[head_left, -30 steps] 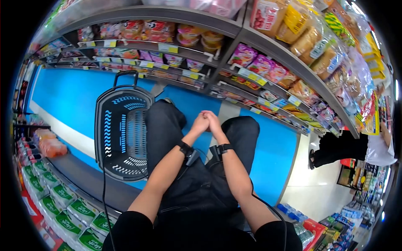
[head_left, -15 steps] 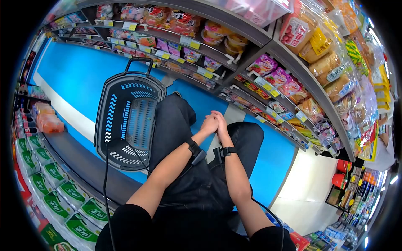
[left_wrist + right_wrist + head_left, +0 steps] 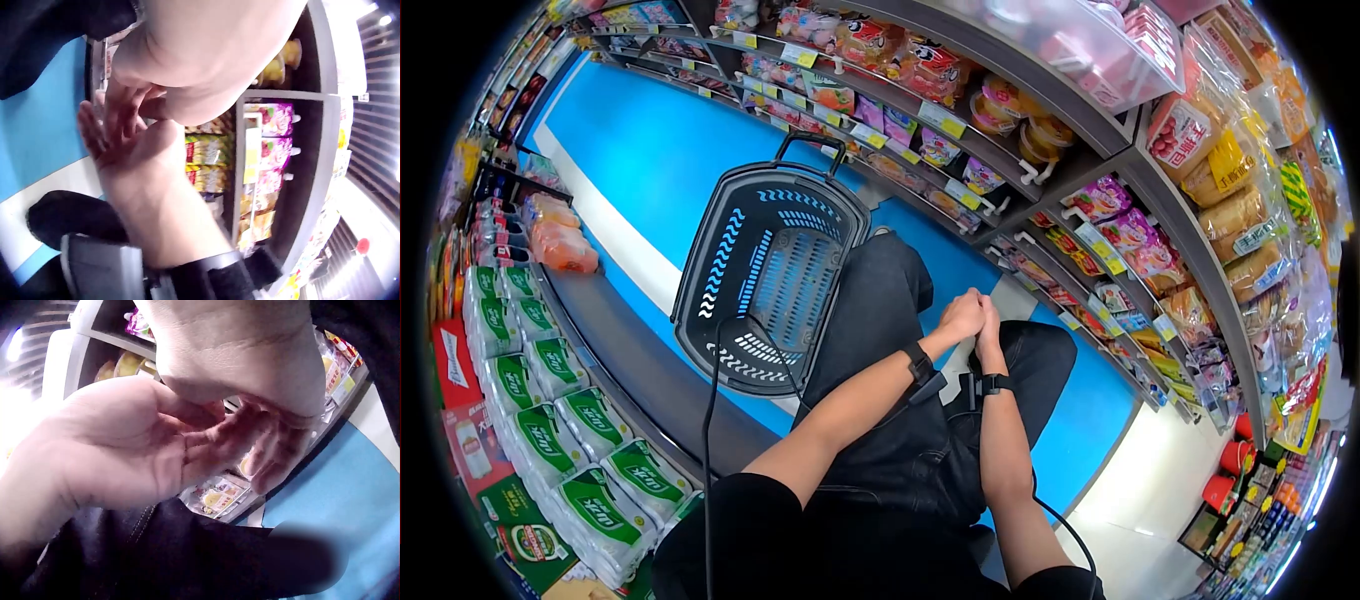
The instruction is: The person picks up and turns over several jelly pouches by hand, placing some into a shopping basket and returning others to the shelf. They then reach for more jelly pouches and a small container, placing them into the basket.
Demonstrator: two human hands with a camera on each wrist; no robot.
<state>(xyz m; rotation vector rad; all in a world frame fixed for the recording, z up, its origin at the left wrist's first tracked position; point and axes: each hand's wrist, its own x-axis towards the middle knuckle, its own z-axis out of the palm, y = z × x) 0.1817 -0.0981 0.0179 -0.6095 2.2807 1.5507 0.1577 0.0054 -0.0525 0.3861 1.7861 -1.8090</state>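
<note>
In the head view, my left hand and right hand meet in front of my knees, loosely clasped with fingers overlapping. The wrist views bring this closer: the left palm faces up below the right hand, with loosely bent fingers hooked among each other. No object shows between them; some fingertips are hidden behind the other hand. Beside my left leg a dark grey shopping basket with a raised pull handle stands on the blue floor, and no goods are seen inside.
Ahead, a curved grey shelf unit carries packaged snacks, with bagged bread at the right. Green-and-white packs are stacked at left, near orange bottles. A black cable hangs over the basket's near end.
The head view has turned, so basket, shelves and hands sit further right in it. The hands stay clasped throughout. A person in black trousers at the right has left the view.
</note>
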